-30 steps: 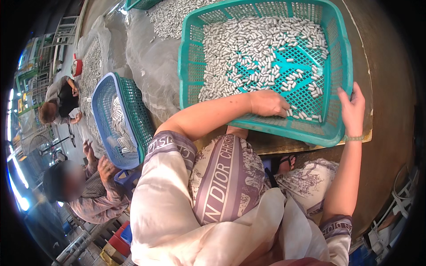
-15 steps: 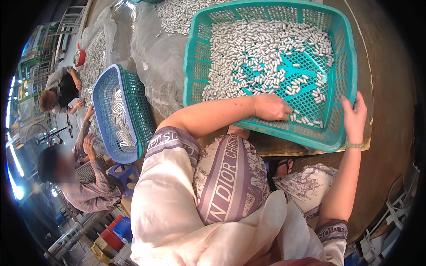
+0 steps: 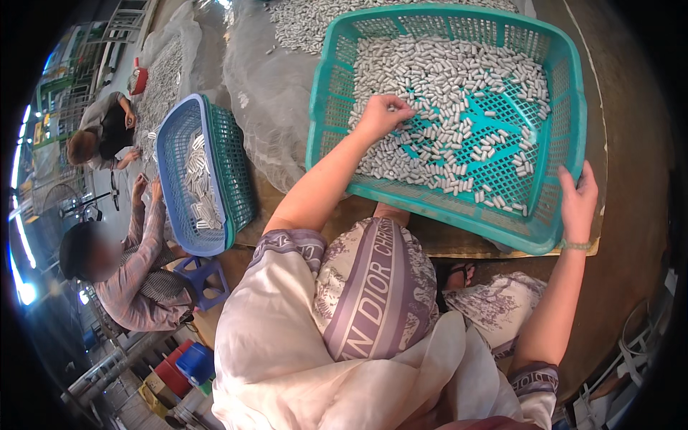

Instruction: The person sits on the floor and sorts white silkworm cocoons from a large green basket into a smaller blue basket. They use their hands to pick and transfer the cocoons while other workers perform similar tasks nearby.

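A large green plastic basket (image 3: 567, 122) stands tilted slightly in front of me. Small whitish-grey cylindrical pieces (image 3: 430, 68) lie thickly along its far and left sides and more thinly at the middle and right, where its lattice floor shows through. My left hand (image 3: 383, 118) is over the pieces in the basket's left half, thumb and fingers pinched together; whether a piece is between them is hidden. My right hand (image 3: 579, 204) grips the basket's rim at the near right corner, fingers on the outside.
More pieces (image 3: 308, 29) lie beyond the basket, beside pale netting (image 3: 265, 107). To my left a blue basket (image 3: 172, 158) sits nested on green ones, holding white strips (image 3: 197, 172). Two people work farther left, near a blue stool (image 3: 204, 283) and a red scoop-like container (image 3: 137, 80).
My left hand has moved from the basket's near edge up and left, over the pieces. My right hand stays on the rim. The nearer co-worker's hands have come closer together.
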Tool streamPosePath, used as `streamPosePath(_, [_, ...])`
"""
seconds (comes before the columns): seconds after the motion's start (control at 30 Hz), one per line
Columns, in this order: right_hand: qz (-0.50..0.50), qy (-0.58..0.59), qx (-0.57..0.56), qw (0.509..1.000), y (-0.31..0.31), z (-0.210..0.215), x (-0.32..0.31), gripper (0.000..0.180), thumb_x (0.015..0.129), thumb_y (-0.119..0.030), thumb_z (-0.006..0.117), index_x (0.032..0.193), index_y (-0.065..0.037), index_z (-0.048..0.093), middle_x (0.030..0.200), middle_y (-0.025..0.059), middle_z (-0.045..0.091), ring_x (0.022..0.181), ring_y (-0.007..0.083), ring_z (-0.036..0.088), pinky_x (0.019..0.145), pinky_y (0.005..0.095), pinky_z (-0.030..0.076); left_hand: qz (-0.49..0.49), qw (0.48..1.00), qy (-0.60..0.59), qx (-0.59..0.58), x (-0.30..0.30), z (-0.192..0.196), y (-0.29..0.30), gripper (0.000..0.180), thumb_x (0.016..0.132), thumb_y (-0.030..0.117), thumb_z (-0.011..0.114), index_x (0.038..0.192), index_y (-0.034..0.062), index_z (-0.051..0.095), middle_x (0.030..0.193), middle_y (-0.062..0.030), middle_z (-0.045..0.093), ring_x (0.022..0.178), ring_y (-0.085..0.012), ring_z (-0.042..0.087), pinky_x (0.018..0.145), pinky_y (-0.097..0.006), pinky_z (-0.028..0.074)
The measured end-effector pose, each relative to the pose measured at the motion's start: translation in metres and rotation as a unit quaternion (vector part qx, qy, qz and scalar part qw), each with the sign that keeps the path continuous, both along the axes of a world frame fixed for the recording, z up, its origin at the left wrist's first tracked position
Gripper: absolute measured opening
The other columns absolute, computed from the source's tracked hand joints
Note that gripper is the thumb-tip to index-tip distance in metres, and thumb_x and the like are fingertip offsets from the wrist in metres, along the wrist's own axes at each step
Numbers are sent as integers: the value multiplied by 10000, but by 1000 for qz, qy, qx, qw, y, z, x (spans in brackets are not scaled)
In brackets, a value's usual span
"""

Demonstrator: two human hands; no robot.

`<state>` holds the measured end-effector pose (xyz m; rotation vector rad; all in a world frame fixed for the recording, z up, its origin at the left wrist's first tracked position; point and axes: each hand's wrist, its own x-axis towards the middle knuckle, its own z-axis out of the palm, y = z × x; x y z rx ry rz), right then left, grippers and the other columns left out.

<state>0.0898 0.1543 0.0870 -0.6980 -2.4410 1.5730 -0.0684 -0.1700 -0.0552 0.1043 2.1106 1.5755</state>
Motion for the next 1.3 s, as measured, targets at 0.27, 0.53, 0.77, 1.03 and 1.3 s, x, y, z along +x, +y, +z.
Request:
streamPosePath(0.27, [4, 4, -3, 1000, 3, -2, 2, 170, 844, -63, 577, 983, 30, 547, 911, 41, 602, 828, 82, 523, 742, 240, 422, -11, 962, 200, -186, -4, -14, 14, 230, 642, 199, 774, 808, 54, 708, 782, -108, 676, 731, -230, 644, 715, -322, 494])
streamPosePath(0.53, [14, 4, -2, 1000, 7, -7, 3, 175, 845, -63, 573, 989, 33, 546, 923, 44, 602, 840, 85, 524, 749, 241, 421, -22, 987, 81, -137, -17, -8, -2, 180, 691, 176, 738, 804, 45, 690, 750, -88, 670, 691, -174, 623, 673, -284, 483])
streamPosePath(0.77, [13, 6, 1, 1000, 6, -4, 1, 181, 847, -69, 570, 993, 35, 545, 933, 49, 605, 847, 89, 525, 760, 241, 418, -79, 959, 242, -123, -4, -15, 13, 120, 695, 117, 695, 792, 49, 677, 798, -110, 665, 737, -243, 629, 704, -322, 492])
streamPosePath(1.03, [19, 5, -6, 1000, 11, -8, 4, 181, 853, -65, 562, 994, 47, 536, 962, 65, 595, 863, 103, 521, 775, 250, 416, -69, 954, 251, -147, -13, -3, 16, 130, 694, 146, 703, 776, 50, 674, 763, -133, 655, 718, -266, 623, 680, -357, 488])
streamPosePath(1.3, [16, 8, -12, 1000, 5, -3, 2, 156, 856, -52, 552, 981, 39, 537, 948, 62, 594, 859, 101, 520, 770, 249, 416, 287, 878, 324, -205, -95, 47, -93, 157, 719, 186, 703, 803, 54, 700, 683, -85, 659, 654, -204, 632, 632, -325, 485])
